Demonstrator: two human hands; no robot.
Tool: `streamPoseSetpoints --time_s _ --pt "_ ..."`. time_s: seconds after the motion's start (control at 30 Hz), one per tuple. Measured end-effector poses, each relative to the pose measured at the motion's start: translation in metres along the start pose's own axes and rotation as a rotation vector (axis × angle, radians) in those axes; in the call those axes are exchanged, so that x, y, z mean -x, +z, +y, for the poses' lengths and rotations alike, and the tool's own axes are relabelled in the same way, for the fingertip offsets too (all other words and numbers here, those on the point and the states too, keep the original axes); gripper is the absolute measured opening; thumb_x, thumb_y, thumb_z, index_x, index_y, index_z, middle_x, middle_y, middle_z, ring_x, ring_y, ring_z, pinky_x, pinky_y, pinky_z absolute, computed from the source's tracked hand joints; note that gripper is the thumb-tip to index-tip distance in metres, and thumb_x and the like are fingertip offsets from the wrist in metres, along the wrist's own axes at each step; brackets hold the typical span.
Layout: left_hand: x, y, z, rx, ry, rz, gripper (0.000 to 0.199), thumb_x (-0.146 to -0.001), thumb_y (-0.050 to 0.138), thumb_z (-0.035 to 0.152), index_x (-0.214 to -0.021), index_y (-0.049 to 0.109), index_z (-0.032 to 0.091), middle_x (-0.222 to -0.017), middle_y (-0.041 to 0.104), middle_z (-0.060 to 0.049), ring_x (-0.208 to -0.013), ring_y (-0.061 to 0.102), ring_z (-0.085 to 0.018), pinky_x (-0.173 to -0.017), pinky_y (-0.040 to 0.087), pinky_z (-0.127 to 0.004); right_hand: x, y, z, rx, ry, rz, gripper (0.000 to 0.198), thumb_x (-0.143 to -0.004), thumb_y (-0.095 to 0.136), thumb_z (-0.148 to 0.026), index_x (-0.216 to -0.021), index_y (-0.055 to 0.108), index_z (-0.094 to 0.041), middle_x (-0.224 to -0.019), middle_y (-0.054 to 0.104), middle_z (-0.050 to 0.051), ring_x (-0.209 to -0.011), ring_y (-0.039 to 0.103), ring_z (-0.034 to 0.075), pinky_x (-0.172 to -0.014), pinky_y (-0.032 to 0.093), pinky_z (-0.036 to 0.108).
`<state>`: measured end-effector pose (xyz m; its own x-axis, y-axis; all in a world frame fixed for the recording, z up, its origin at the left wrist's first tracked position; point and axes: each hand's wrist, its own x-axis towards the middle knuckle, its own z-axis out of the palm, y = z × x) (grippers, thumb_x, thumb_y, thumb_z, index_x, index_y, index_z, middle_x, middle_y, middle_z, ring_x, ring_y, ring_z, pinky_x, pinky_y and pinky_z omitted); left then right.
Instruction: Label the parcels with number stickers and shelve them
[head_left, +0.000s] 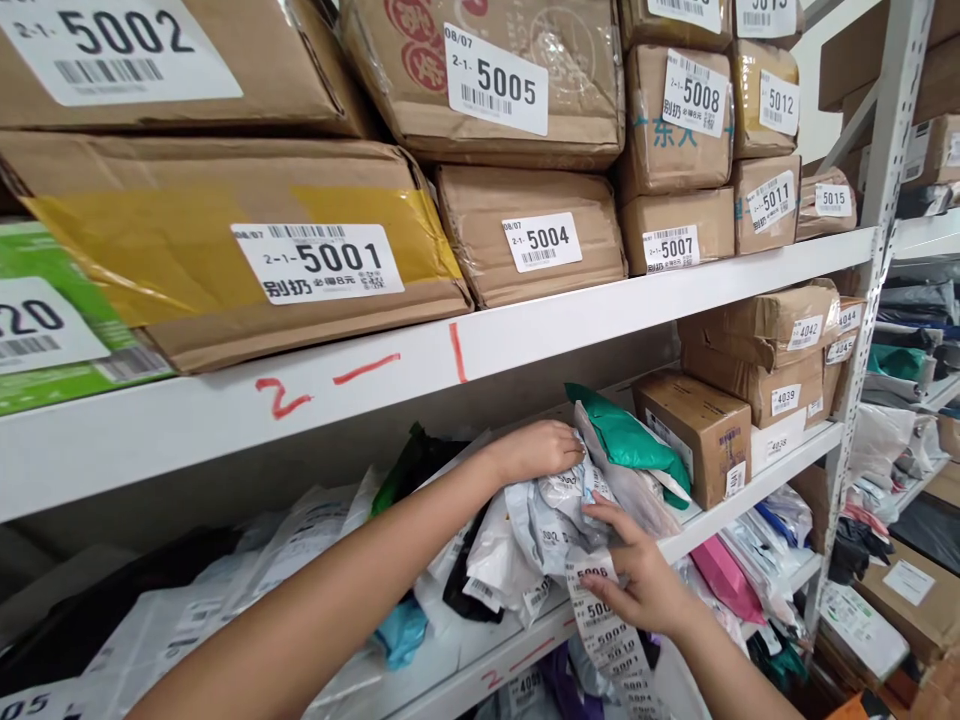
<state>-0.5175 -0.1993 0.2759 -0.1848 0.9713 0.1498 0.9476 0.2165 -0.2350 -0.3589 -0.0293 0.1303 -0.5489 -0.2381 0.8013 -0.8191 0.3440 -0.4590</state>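
Observation:
Two arms reach onto a lower shelf stacked with plastic parcels. My left hand (541, 449) is closed on the upper edge of a pale grey mailing bag (551, 530), which carries printed labels. Just right of it, my right hand (637, 570) has a long strip of number labels (611, 625) between thumb and fingers, and its forefinger reaches up against the bag. The strip hangs down past the shelf edge, with numbers such as 5006 and 5009 on it. A green mailing bag (634, 430) lies beyond my hands, beside a brown box (701, 435).
Above my arms runs a white shelf edge (480, 335) marked in red, bearing labelled cartons such as a box numbered 5001 (202, 290). An upright metal post (870, 240) stands at the right. White parcels (300, 540) crowd the left. More packages fill the racks at right.

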Motion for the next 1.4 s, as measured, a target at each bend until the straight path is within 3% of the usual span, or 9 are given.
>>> streamPoseSetpoints --time_s 0.17,0.33,0.5,0.63,0.77,0.97,1.1,1.23,1.4 --pt "0.006 -0.017 0.001 0.134 -0.225 -0.018 0.027 -0.085 0.050 0.012 -0.092 0.074 0.023 -0.099 0.076 -0.004 -0.101 0.067 -0.020 -0.098 0.047 -0.034 0.008 -0.003 -0.006 -0.093 0.019 0.027 0.019 -0.091 0.061 -0.027 -0.074 0.065 -0.019 -0.137 0.058 0.013 -0.137 0.046 0.029 -0.110 0.044 0.046" --pt "0.005 -0.047 0.064 0.150 -0.611 0.358 0.029 -0.085 0.046 0.015 -0.090 0.074 0.019 -0.096 0.075 -0.007 -0.093 0.067 -0.023 -0.086 0.051 -0.036 0.024 -0.012 -0.022 -0.142 0.065 0.219 0.022 -0.096 0.051 -0.034 -0.088 0.067 -0.022 -0.114 0.064 0.012 -0.101 0.065 0.022 -0.086 0.056 0.034" --pt "0.005 -0.036 0.168 0.733 -0.542 0.223 0.022 -0.081 0.068 0.041 -0.096 0.074 0.026 -0.092 0.074 -0.001 -0.082 0.067 -0.017 -0.071 0.053 -0.026 0.035 -0.025 -0.037 -0.213 0.122 0.319 0.027 -0.095 0.053 -0.042 -0.083 0.067 -0.022 -0.085 0.062 0.007 -0.075 0.063 0.019 -0.065 0.053 0.030" --pt "0.013 -0.008 0.209 0.773 -0.493 0.233 0.019 -0.089 0.061 0.041 -0.084 0.073 0.027 -0.073 0.071 0.000 -0.065 0.064 -0.015 -0.064 0.051 -0.027 0.043 -0.031 -0.042 -0.374 0.202 0.353 0.027 -0.086 0.065 -0.051 -0.088 0.069 -0.024 -0.075 0.065 0.004 -0.065 0.061 0.018 -0.058 0.049 0.028" --pt "0.007 -0.009 0.204 0.592 -0.339 0.234 0.031 -0.098 0.047 0.040 -0.084 0.070 0.026 -0.074 0.072 -0.001 -0.070 0.065 -0.016 -0.066 0.048 -0.028 0.055 -0.035 -0.039 -0.550 0.394 0.359 0.027 -0.079 0.074 -0.050 -0.089 0.072 -0.025 -0.073 0.070 0.004 -0.063 0.063 0.018 -0.058 0.051 0.028" --pt "-0.036 -0.031 0.146 0.141 -0.214 0.070 0.018 -0.092 0.057 0.020 -0.107 0.067 0.022 -0.108 0.070 -0.004 -0.102 0.061 -0.021 -0.086 0.045 -0.033 0.065 -0.055 -0.023 -0.755 0.666 0.581 0.032 -0.069 0.083 -0.047 -0.066 0.066 -0.020 -0.058 0.061 -0.001 -0.052 0.052 0.012 -0.051 0.043 0.023" --pt "-0.038 -0.022 0.122 -0.145 -0.003 -0.095 0.017 -0.090 0.057 0.011 -0.078 0.065 0.020 -0.097 0.071 -0.004 -0.095 0.061 -0.021 -0.080 0.045 -0.033 0.072 -0.063 -0.015 -0.956 0.794 0.533 0.028 -0.075 0.079 -0.046 -0.081 0.068 -0.021 -0.065 0.065 -0.001 -0.055 0.056 0.013 -0.055 0.046 0.026" --pt "-0.026 0.000 0.133 -0.316 0.069 -0.013 0.013 -0.092 0.054 0.015 -0.096 0.066 0.019 -0.107 0.071 -0.006 -0.100 0.061 -0.022 -0.084 0.049 -0.034 0.077 -0.056 -0.009 -1.105 0.827 0.446 0.028 -0.078 0.077 -0.044 -0.091 0.069 -0.021 -0.070 0.069 0.002 -0.059 0.062 0.016 -0.058 0.049 0.028" --pt "-0.021 0.026 0.167 -0.554 -0.093 -0.025 0.020 -0.090 0.050 0.006 -0.102 0.066 0.008 -0.100 0.071 -0.013 -0.089 0.064 -0.024 -0.076 0.053 -0.034 0.072 -0.044 0.001 -1.144 0.857 0.475 0.033 -0.072 0.082 -0.046 -0.086 0.070 -0.019 -0.069 0.070 0.002 -0.064 0.065 0.018 -0.062 0.050 0.029"
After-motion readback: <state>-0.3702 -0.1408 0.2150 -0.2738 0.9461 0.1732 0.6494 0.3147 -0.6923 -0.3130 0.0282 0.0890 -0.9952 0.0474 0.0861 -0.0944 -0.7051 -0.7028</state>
